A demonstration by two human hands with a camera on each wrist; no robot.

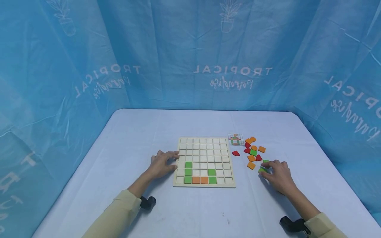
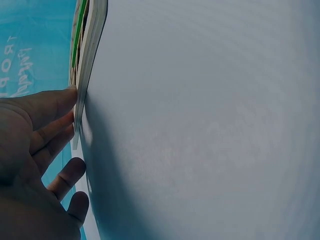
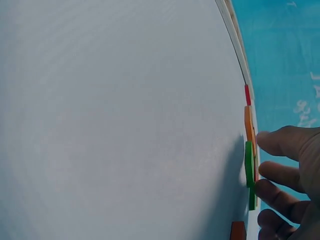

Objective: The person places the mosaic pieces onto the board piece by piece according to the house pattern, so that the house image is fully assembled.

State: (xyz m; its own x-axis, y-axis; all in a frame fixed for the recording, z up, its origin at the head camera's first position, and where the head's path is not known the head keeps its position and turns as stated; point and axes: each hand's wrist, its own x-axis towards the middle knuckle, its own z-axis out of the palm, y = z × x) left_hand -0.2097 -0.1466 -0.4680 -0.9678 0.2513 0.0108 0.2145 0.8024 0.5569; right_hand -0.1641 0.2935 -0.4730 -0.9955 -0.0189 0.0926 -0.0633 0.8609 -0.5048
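Note:
A square wooden grid board [image 1: 203,185] lies on the table, with green tiles [image 1: 188,172] and orange tiles [image 1: 200,180] set in its lower cells. My left hand [image 1: 162,164] rests at the board's left edge, thumb and fingers spread apart. Seen from the left wrist, the thumb tip meets the board's side [image 2: 86,85]. To the right, my right hand [image 1: 279,176] reaches down over a green tile [image 1: 262,169], fingertips right at it. From the right wrist, thumb and fingers are parted close behind the green tile [image 3: 249,165].
Between board and right hand lie loose orange squares [image 1: 251,165], orange discs [image 1: 252,139], red quarter-round pieces [image 1: 235,153] and another green tile [image 1: 253,152]. A small pattern card [image 1: 236,139] lies by the board's upper right corner. Blue curtains [image 1: 190,53] surround the white table.

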